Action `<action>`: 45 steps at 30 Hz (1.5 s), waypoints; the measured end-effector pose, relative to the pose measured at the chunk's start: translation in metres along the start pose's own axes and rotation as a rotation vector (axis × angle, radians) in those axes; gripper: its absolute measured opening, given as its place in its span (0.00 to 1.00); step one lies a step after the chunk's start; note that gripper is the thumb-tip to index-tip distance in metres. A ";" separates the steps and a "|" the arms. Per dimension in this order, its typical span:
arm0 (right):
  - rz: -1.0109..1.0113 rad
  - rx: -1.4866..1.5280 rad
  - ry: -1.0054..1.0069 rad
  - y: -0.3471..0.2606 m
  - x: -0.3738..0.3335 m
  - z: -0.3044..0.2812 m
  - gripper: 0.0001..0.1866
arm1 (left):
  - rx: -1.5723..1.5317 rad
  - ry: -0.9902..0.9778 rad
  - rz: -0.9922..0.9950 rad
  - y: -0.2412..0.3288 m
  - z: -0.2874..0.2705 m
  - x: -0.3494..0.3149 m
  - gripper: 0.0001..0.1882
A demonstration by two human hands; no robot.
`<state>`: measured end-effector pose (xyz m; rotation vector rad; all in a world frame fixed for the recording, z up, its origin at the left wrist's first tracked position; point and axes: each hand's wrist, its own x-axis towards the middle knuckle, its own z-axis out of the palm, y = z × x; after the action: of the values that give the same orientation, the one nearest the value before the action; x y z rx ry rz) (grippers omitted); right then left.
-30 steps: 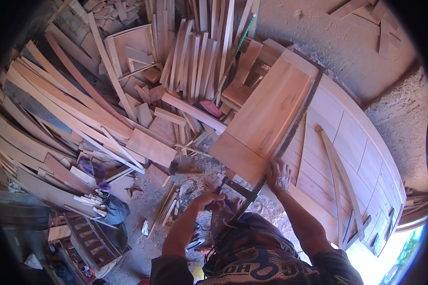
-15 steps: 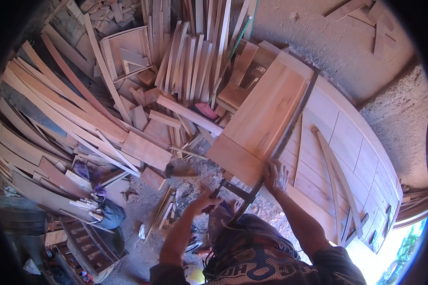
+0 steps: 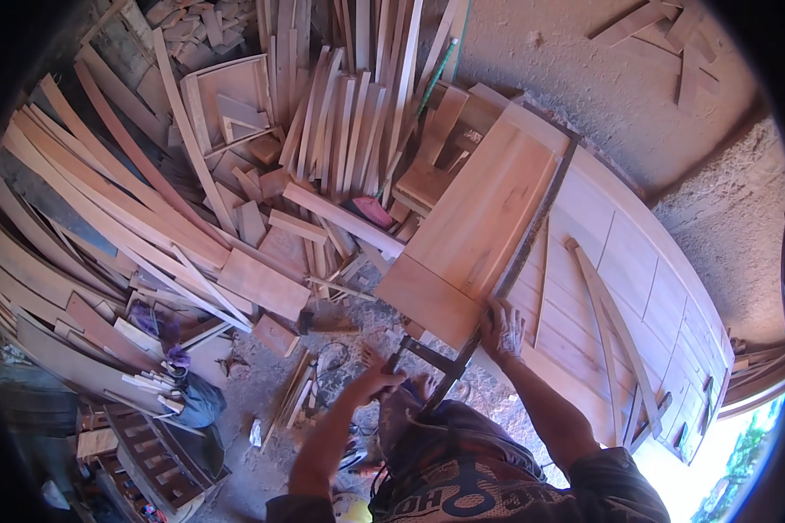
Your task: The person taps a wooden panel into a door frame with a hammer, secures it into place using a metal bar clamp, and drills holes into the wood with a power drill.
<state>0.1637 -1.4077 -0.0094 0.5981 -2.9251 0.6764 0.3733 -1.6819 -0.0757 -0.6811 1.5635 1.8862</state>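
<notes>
A long dark metal bar clamp [image 3: 532, 237] runs along the edge of a brown wooden panel door [image 3: 484, 213]. Its crosswise jaw [image 3: 429, 354] sits beyond the panel's near end, close to my body. My left hand [image 3: 380, 380] is closed around the handle at the outer end of that jaw. On the bar, beside the panel's near corner, my right hand [image 3: 501, 333] grips with whitish, dusty fingers. The panel lies over a larger pale plank door [image 3: 632, 253], with a slim pair of joined wooden strips [image 3: 615, 327] on top.
Upright wood strips [image 3: 344, 131] and offcuts crowd the far middle. Long curved boards [image 3: 118, 196] are stacked at the left. A dark slatted wooden piece [image 3: 161, 458] stands low at the left. A rough wall edge [image 3: 733, 209] rises at the right.
The whole view has shifted slightly. My left hand stays on the clamp's handle with a small change of pose, and my right hand stays on the bar.
</notes>
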 end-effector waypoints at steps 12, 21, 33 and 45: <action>-0.004 0.012 0.093 0.003 -0.001 -0.001 0.27 | 0.711 0.687 0.160 -0.004 0.050 0.002 0.17; -1.055 0.372 -0.535 -0.145 0.003 0.007 0.11 | -0.567 -0.173 -0.059 -0.017 0.010 -0.023 0.13; -1.135 -0.355 -1.566 -0.224 -0.005 0.101 0.06 | 0.557 0.390 0.388 -0.063 0.020 -0.016 0.10; -1.153 -0.239 -1.450 -0.189 0.006 0.115 0.10 | -0.216 -0.118 -0.032 -0.034 0.010 0.003 0.17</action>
<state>0.2333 -1.6161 -0.0350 3.2741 -2.3468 -0.4924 0.3956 -1.6670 -0.0991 -0.6688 1.2807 2.0510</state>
